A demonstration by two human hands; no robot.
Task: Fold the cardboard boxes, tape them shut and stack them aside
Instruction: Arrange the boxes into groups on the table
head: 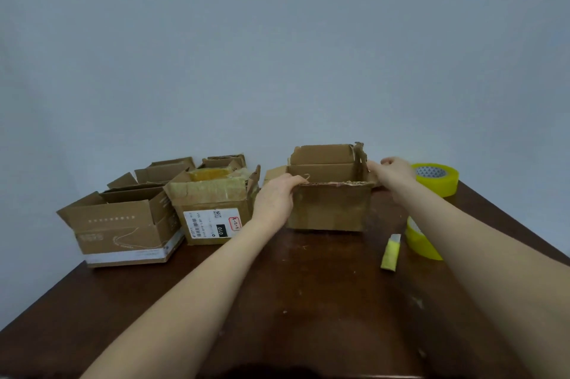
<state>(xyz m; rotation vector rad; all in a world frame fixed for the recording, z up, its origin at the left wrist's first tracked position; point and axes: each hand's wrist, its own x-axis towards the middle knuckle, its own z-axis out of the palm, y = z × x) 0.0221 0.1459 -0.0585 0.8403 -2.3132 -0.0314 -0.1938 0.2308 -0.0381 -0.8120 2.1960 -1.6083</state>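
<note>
- My left hand (274, 196) grips the near left corner of the small brown cardboard box (330, 209), fingers curled over its top edge.
- My right hand (394, 173) is at the box's right side with curled fingers on the ragged side flap; the exact pinch is hard to see from here.
- The box stands upright and open near the middle of the dark wooden surface (277, 301). Its far flap and right flap stand up, and none is folded shut yet.
- I judge it light and empty, so it will slide if I push on one side only; a hand on each side should steady it.
- The cardboard looks worn and torn along the edges, so the flaps are probably soft at the creases. I would hold them near the fold line, not by the frayed tips.
- Two rolls of yellowish clear tape lie to the right, one (438, 179) just behind my right hand and one (421, 239) nearer me, partly hidden by my forearm.
- A yellow utility knife (391, 253) lies beside the nearer roll.
- Several open cardboard boxes (123, 230) wait to the left, one with a white shipping label (212, 221).
</note>
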